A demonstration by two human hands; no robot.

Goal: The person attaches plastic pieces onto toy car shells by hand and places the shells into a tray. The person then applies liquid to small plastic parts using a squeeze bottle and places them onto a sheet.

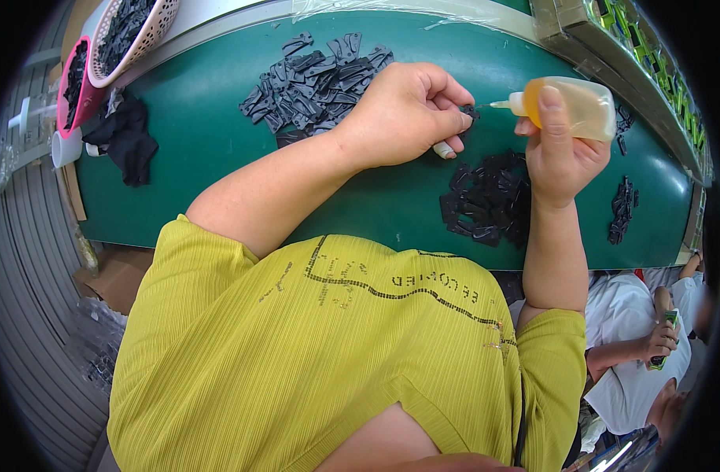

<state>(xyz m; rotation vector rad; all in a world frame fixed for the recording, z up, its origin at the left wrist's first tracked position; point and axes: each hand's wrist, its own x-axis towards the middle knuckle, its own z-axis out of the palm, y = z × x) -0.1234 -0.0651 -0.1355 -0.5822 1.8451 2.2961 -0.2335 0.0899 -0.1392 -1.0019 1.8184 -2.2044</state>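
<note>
Between the thumb and fingers of my left hand [411, 110] is pinched a small black plastic part [471, 115], mostly hidden by the fingertips. My right hand [563, 153] grips a squeeze bottle [581, 108] of clear-amber liquid, tilted onto its side. Its thin needle tip points left and reaches the black part; whether they touch I cannot tell. A finger of my left hand has a white wrap on it. Beyond my left wrist lies a large pile of dark grey plastic parts [320, 82]. A second heap of black parts [489, 197] lies below my hands.
Small black pieces [623, 208] lie at the right of the green table [195, 118]. A pink basket [100, 67] and a pink bin [78, 118] stand far left near a black cloth [128, 141]. Boxes with green items [651, 63] line the right edge. A co-worker [635, 338] sits right.
</note>
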